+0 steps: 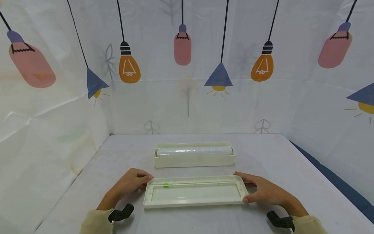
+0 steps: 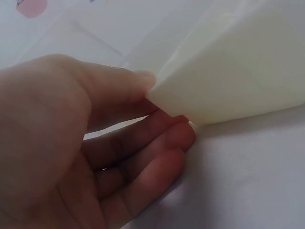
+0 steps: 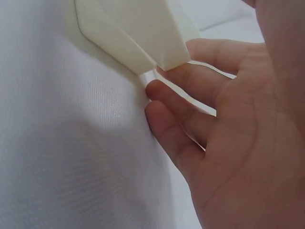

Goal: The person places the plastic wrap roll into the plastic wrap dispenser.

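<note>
A shallow cream plastic lid (image 1: pixel 195 193) lies across the table's front part, its hollow side up, with a rail and a small green slider (image 1: pixel 166 185) along its far side. My left hand (image 1: pixel 128 183) pinches the far left corner. In the left wrist view the left hand (image 2: pixel 90 124) has its thumb on the lid's edge (image 2: pixel 238 71) and its fingers beneath. At the right end my right hand (image 1: pixel 267 190) grips the lid, thumb at the near corner and fingers at the far one. The right wrist view shows the right fingertips (image 3: pixel 159 114) under the lid's edge.
Behind the lid stands a long cream box (image 1: pixel 194 162) holding a roll of shiny plastic film (image 1: pixel 194 151). A white cloth (image 1: pixel 263 152) covers the table. Patterned white sheets (image 1: pixel 198 107) enclose the back and sides.
</note>
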Tool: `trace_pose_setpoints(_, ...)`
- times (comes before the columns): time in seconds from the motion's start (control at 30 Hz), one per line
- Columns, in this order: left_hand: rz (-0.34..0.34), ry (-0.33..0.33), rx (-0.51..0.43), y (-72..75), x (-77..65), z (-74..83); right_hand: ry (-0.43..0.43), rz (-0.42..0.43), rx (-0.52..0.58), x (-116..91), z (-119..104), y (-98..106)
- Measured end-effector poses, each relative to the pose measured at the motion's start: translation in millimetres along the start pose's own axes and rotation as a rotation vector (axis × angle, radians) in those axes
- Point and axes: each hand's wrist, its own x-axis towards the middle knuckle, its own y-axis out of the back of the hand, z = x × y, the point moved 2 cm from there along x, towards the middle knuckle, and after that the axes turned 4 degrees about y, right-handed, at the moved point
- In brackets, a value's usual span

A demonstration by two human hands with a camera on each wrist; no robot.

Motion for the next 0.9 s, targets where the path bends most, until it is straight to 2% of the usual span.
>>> trace_pose_setpoints(0.33,0.04,-0.045,-0.032,-2.1,3.1,0.3,0.006,0.062,0.008,1.2,-1.8,-1.4)
trace_pose_setpoints(0.67,0.124,-0.022,-0.086,-4.9,3.2,3.5,0.051,0.084,0.056,5.6,-1.0,-5.0)
trace_pose_setpoints(0.9,0.172,-0.069,-0.128,-3.7,6.3,4.7,0.055,0.11,0.078,8.2,-0.5,-5.9)
